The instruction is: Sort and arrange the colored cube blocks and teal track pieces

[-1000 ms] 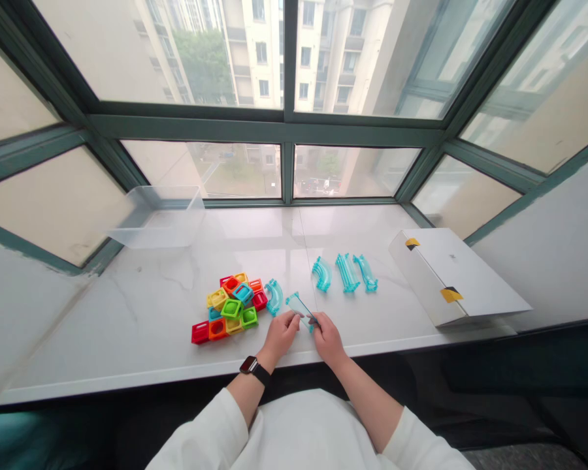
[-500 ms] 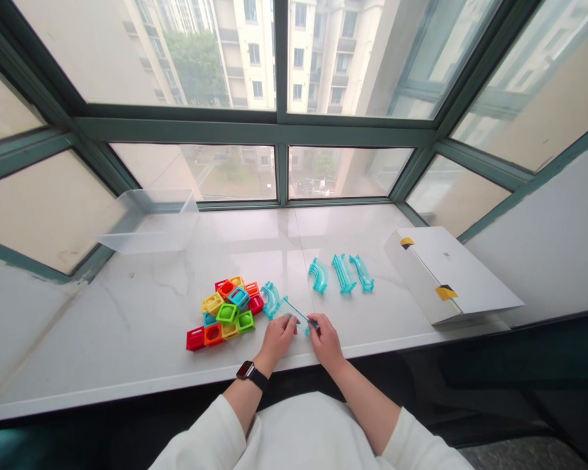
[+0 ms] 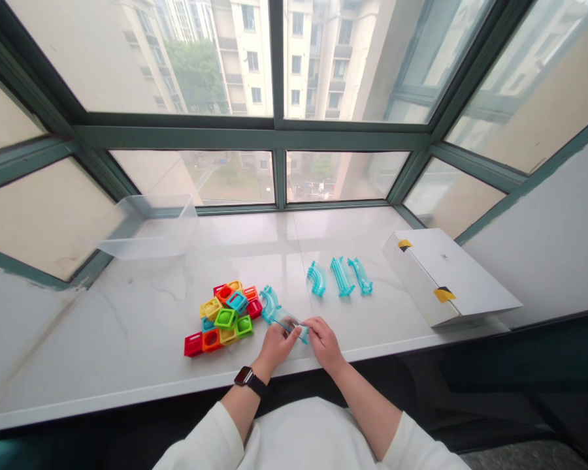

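Observation:
Both hands meet near the front edge of a white marble sill [image 3: 127, 326]. My left hand [image 3: 277, 344], with a dark watch on the wrist, and my right hand [image 3: 322, 341] pinch a straight clear teal track piece [image 3: 294, 324] between them. Its far end touches a curved teal track piece [image 3: 269, 300] lying on the sill. Just left of that lies a pile of several coloured square blocks [image 3: 223, 312] in red, orange, yellow, green and blue.
Three more teal track pieces [image 3: 340, 276] lie in a row right of centre. A white cardboard box [image 3: 445, 274] with yellow tape sits at the right. A clear plastic bin [image 3: 149, 225] stands at the back left by the window frame.
The straight teal piece has moved left and down with both hands, from apart to touching the curved piece by the blocks. The camera view shifted slightly.

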Available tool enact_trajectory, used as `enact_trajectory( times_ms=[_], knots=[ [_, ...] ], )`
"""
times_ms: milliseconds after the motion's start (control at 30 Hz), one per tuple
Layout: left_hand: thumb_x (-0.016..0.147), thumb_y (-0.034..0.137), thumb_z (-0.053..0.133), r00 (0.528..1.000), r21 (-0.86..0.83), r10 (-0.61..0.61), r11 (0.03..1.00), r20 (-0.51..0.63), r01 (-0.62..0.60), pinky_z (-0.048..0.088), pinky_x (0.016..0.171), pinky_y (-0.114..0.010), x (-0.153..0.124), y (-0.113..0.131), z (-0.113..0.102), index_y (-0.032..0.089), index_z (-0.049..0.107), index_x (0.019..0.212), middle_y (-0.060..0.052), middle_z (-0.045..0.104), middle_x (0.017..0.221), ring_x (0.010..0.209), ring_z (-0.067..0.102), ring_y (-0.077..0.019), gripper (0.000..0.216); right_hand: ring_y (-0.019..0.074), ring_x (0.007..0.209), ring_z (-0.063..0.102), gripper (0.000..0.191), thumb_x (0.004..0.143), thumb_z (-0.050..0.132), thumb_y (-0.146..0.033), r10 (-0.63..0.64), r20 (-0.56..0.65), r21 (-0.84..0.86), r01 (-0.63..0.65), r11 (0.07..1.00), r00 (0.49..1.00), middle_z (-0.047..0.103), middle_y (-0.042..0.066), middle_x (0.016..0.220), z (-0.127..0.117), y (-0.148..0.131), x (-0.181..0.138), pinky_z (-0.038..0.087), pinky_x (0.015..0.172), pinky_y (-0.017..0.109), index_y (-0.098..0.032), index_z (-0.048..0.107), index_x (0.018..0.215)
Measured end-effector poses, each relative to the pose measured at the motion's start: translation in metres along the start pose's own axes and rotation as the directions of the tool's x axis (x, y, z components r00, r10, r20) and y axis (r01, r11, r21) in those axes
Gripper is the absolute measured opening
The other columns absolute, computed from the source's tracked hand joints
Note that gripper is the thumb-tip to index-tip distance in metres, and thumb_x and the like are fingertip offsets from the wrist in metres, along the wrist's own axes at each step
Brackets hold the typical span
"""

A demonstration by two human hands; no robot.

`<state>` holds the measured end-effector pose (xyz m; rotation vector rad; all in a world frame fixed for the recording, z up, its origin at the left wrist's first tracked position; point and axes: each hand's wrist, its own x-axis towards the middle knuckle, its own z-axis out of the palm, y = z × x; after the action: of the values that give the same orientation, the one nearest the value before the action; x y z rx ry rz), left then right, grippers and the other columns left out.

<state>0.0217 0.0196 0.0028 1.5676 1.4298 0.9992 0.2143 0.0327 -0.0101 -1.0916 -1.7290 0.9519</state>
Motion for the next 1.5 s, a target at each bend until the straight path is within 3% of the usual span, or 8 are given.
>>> enact_trajectory(
  times_ms=[133,233,433,833,1067,1133,1300,1500],
  knots=[
    [0.101,0.056,0.054,0.998,-0.063,-0.022,0.998,-0.055,0.019,0.05,0.068,-0.032,0.002,-0.001,0.0,0.021,0.069,0.094,-0.002,0.071,0.074,0.068,0.066,-0.0202,0.039,0.0225,0.102,0.069,0.041,0.095,0.065,-0.026,-0.038,0.082,-0.047,0.042,0.998,0.996,0.067,0.009,0.119,-0.002,-0.005,-0.002,0.062,0.085,0.035,-0.028,0.066,0.136],
    [0.102,0.055,0.05,0.996,-0.061,-0.046,0.997,-0.079,0.041,0.052,0.073,-0.034,0.003,-0.003,0.0,0.022,0.066,0.089,-0.002,0.072,0.073,0.07,0.069,-0.0214,0.039,0.0248,0.108,0.067,0.06,0.085,0.072,-0.018,-0.068,0.094,-0.091,0.077,0.993,0.993,0.065,0.009,0.124,0.002,-0.007,-0.006,0.063,0.091,0.039,-0.03,0.06,0.142],
    [0.101,0.056,0.051,0.992,-0.118,-0.085,0.99,-0.096,0.073,0.055,0.073,-0.034,0.004,0.0,0.0,0.023,0.063,0.084,-0.002,0.072,0.069,0.068,0.071,-0.0216,0.039,0.0266,0.118,0.064,0.06,0.085,0.068,-0.012,-0.125,0.047,-0.168,0.131,0.977,0.991,0.064,0.01,0.127,0.009,-0.002,-0.009,0.059,0.105,0.046,-0.031,0.06,0.141],
    [0.101,0.064,0.043,0.989,-0.062,-0.098,0.994,-0.115,0.092,0.055,0.071,-0.034,0.003,0.001,-0.003,0.023,0.061,0.077,-0.003,0.07,0.065,0.064,0.069,-0.0209,0.051,0.0287,0.117,0.065,0.054,0.083,0.072,-0.014,-0.097,0.03,-0.2,0.101,0.975,0.995,0.067,0.01,0.125,0.008,-0.008,-0.006,0.057,0.106,0.05,-0.029,0.065,0.135],
    [0.102,0.064,0.04,0.999,-0.107,-0.04,0.994,-0.027,0.036,0.055,0.07,-0.035,0.001,-0.006,-0.003,0.02,0.061,0.123,-0.003,0.072,0.074,0.067,0.069,-0.0225,0.053,0.0215,0.093,0.069,0.049,0.084,0.073,-0.017,-0.034,-0.044,-0.086,0.03,0.996,0.998,0.066,0.008,0.118,0.008,-0.01,-0.007,0.063,0.088,0.039,-0.028,0.064,0.131],
    [0.104,0.062,0.035,1.0,-0.1,-0.009,0.995,0.001,0.009,0.054,0.071,-0.035,0.001,-0.006,-0.004,0.02,0.06,0.125,-0.003,0.07,0.074,0.069,0.068,-0.0228,0.054,0.0188,0.084,0.067,0.046,0.085,0.074,-0.019,-0.025,-0.103,-0.057,0.019,0.998,0.994,0.066,0.007,0.114,0.006,-0.01,-0.006,0.063,0.08,0.036,-0.027,0.065,0.129],
    [0.103,0.059,0.036,1.0,-0.017,-0.013,1.0,0.016,0.013,0.052,0.07,-0.034,0.002,-0.001,-0.006,0.021,0.065,0.117,-0.002,0.069,0.072,0.068,0.067,-0.0229,0.05,0.0176,0.079,0.067,0.044,0.088,0.073,-0.026,-0.073,-0.191,-0.099,0.055,0.994,0.979,0.065,0.007,0.113,-0.017,-0.012,0.003,0.062,0.076,0.035,-0.027,0.063,0.13],
    [0.102,0.053,0.045,0.999,0.073,-0.025,0.997,0.028,0.023,0.047,0.067,-0.031,0.002,0.0,-0.004,0.023,0.068,0.105,-0.001,0.068,0.07,0.067,0.065,-0.0219,0.039,0.0192,0.079,0.065,0.037,0.094,0.069,-0.037,-0.109,-0.387,-0.249,0.01,0.969,0.915,0.065,0.008,0.108,-0.084,-0.011,0.035,0.061,0.073,0.037,-0.024,0.065,0.128]
  ],
)
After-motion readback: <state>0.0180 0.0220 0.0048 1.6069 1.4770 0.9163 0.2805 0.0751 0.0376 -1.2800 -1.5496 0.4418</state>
